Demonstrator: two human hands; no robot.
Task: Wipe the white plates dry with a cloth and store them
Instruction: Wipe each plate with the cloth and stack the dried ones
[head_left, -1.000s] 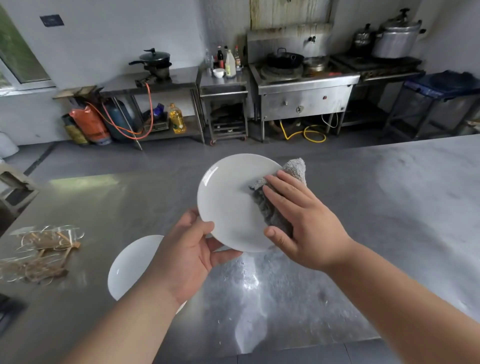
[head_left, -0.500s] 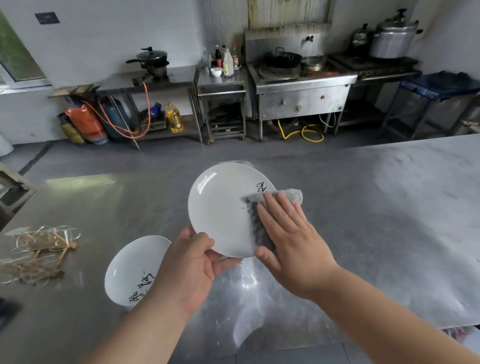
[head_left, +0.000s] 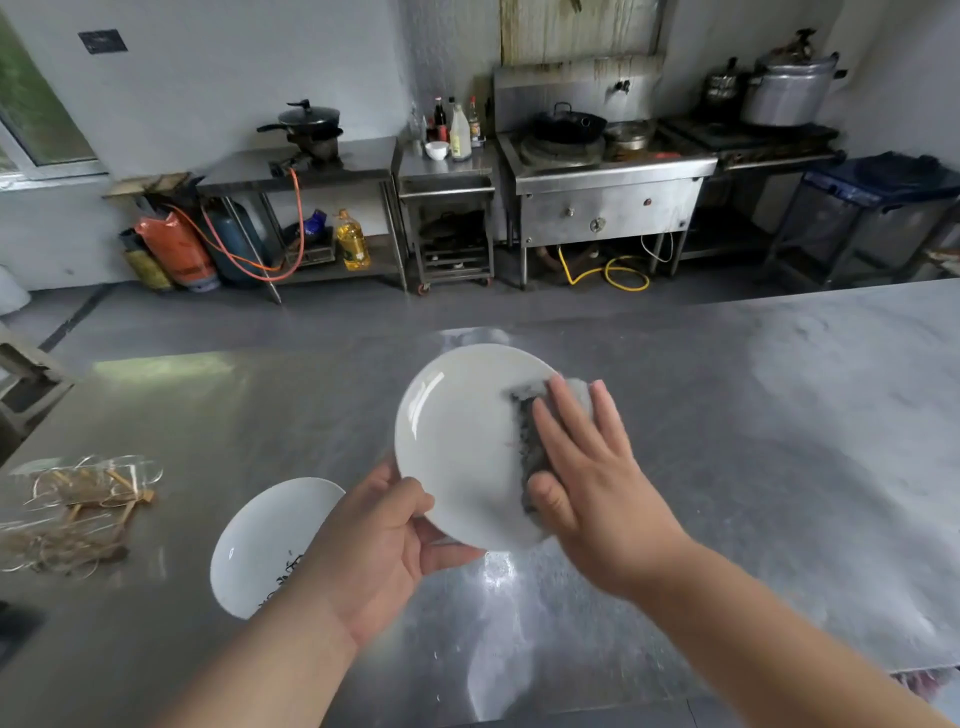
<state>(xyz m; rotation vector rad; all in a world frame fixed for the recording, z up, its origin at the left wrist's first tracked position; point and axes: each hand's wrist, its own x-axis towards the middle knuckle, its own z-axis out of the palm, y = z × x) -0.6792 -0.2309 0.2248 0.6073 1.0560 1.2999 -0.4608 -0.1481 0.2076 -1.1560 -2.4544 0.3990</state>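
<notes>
I hold a white plate (head_left: 457, 441) tilted above the steel table (head_left: 779, 415). My left hand (head_left: 374, 551) grips its lower left rim, thumb on the face and fingers behind. My right hand (head_left: 587, 467) presses a grey cloth (head_left: 530, 441) flat against the plate's right half with straight fingers; most of the cloth is hidden under the palm. A second white plate (head_left: 260, 545) with black markings lies flat on the table at the lower left, partly behind my left forearm.
A clear bag of brown sticks (head_left: 78, 504) lies at the table's left edge. Water drops shine on the table below the plate. Beyond the table stand a stove (head_left: 608, 192), a steel shelf (head_left: 311, 171) with a pot, gas cylinders (head_left: 182, 249) and a blue bin (head_left: 883, 208).
My right hand has slid the cloth down and across the plate's right side. The black marking seen by the cloth half a second ago is now hidden. The plate sits slightly lower.
</notes>
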